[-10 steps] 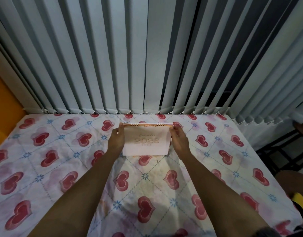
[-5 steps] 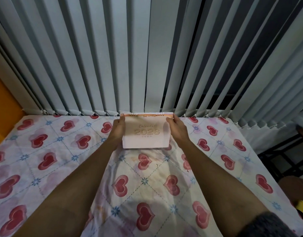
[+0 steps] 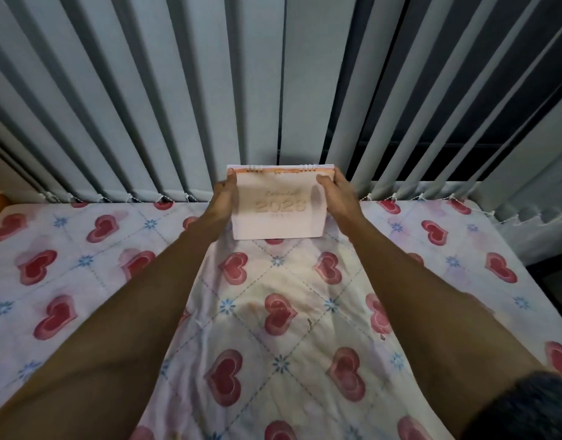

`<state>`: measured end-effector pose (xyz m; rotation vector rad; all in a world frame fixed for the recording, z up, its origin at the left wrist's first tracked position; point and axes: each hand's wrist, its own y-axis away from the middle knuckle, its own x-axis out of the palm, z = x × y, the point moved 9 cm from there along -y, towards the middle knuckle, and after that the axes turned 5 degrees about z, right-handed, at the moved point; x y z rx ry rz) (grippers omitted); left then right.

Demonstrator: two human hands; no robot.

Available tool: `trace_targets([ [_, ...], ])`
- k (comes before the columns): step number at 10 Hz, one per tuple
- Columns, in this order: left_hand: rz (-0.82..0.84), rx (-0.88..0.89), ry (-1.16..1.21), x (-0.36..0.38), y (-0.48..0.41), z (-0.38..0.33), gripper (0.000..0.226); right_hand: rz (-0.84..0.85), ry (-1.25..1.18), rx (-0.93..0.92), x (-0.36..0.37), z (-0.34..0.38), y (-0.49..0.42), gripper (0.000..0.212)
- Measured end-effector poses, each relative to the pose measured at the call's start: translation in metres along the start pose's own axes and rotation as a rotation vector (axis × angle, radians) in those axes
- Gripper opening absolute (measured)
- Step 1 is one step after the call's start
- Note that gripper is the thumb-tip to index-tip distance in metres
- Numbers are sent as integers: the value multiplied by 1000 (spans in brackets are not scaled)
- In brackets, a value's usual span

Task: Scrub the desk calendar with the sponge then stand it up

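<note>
A pale pink desk calendar (image 3: 278, 214) with a wire spiral along its top and "2026" on the cover stands upright at the far edge of the bed, close to the blinds. My left hand (image 3: 222, 198) grips its left side, thumb near the top corner. On the opposite side, my right hand (image 3: 335, 195) holds the calendar with the thumb over the front. Its bottom edge rests on the sheet. No sponge is in view.
The bed sheet (image 3: 273, 312) is white with red hearts and blue flowers. Grey vertical blinds (image 3: 178, 106) hang right behind the calendar. A dark frame (image 3: 555, 281) stands off the bed's right edge. An orange wall shows at far left.
Both hands have carried the calendar farther away, to the back edge of the bed against the blinds. The grip on both sides stays the same.
</note>
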<state>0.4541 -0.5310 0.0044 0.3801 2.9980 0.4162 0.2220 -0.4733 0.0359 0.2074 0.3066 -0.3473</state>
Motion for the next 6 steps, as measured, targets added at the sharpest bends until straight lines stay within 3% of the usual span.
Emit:
trace_targets([
  [1,-16,43,4,0,-1,-3,47,-15,-22,-6,2,-3,0,30],
  [3,-1,-6,-144,-1,2,-13,65,16,110,43,-1,12,7,40],
  [4,-147,-43,-448,-17,12,-35,70,26,450,42,-11,37,16,49],
  [5,-206,71,-853,-15,36,-91,67,57,792,-54,-15,85,37,55],
  [6,-187,268,-1176,2,67,-153,63,52,948,-161,-17,139,64,57],
])
